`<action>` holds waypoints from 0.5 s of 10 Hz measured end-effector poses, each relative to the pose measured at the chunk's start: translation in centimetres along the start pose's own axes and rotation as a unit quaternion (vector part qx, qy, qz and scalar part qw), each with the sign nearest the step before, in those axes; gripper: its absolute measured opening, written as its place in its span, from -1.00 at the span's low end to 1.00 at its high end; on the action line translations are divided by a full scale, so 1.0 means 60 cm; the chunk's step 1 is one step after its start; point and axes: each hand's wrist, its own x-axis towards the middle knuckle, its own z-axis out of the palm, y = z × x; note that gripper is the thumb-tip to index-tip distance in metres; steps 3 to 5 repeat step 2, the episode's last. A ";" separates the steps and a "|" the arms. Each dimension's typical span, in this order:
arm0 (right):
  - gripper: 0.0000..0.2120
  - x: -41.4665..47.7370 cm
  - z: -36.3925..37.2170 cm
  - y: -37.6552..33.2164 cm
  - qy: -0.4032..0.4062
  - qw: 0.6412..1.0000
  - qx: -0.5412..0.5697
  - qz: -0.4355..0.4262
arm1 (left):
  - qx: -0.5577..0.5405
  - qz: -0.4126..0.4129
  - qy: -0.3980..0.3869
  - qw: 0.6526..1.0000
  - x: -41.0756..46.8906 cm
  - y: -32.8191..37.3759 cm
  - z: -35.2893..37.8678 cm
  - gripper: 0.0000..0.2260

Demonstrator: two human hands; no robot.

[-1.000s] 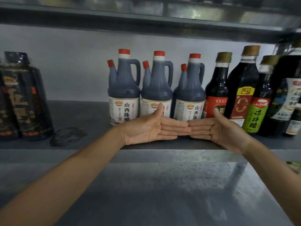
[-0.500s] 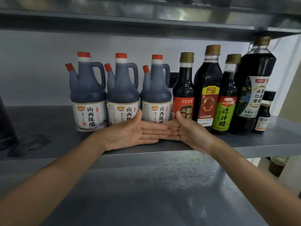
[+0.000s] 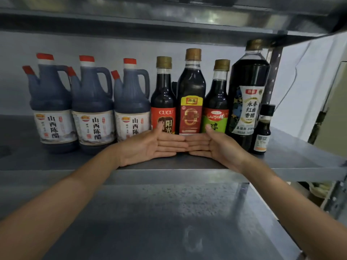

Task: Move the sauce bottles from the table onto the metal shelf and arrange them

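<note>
CUCU in white on the red bottle (image 3: 163,102), 阳光 beneath it. Left of that bottle, three jugs (image 3: 92,109), each reading 山西陈醋. To its right, the green bottle (image 3: 216,102) shows 凉, and further right the big bottle (image 3: 247,87) reads 永春红曲香醋. Print on the small bottle (image 3: 262,130) is too tiny to read.

Three handled jugs (image 3: 54,102), four gold-capped bottles (image 3: 191,91), one small vial (image 3: 262,132)

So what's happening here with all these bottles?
A person is lining up sauce bottles on a metal shelf. Both hands are open and flat, left hand and right hand, fingertips meeting in front of the red-and-yellow-labelled bottle, at the base of the row. Three handled vinegar jugs stand to the left; all bottles stand upright.
</note>
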 end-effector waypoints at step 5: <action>-0.58 -0.033 0.009 0.001 -0.002 0.993 -0.104 -0.060 | 0.293 -0.008 0.159 0.943 -0.027 -0.005 0.077 -0.52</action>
